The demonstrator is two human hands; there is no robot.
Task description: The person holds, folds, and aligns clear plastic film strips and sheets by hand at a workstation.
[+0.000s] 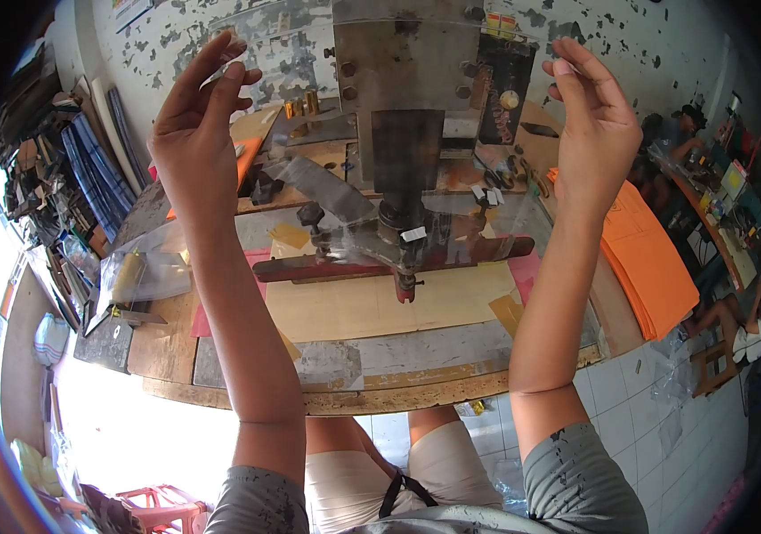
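Note:
Both hands are raised in front of a metal press [407, 133]. My left hand [207, 111] is at the upper left, its thumb and fingers pinched on a corner of a faint clear plastic sheet [478, 209]. On the upper right, my right hand [594, 116] pinches the sheet's other side. The see-through sheet hangs between them, and its lower limits are hard to make out. Behind it, the press's red crossbar [309, 269] spans a pale yellow board [354, 307] on the worktable [434, 389].
Orange folded material [647, 258] lies at the table's right side. Scissors [517, 166] are near the press. A roll in plastic [129, 276] sits at the left. Two people [754, 329] [688, 125] are at the far right. A red stool [162, 510] stands at lower left.

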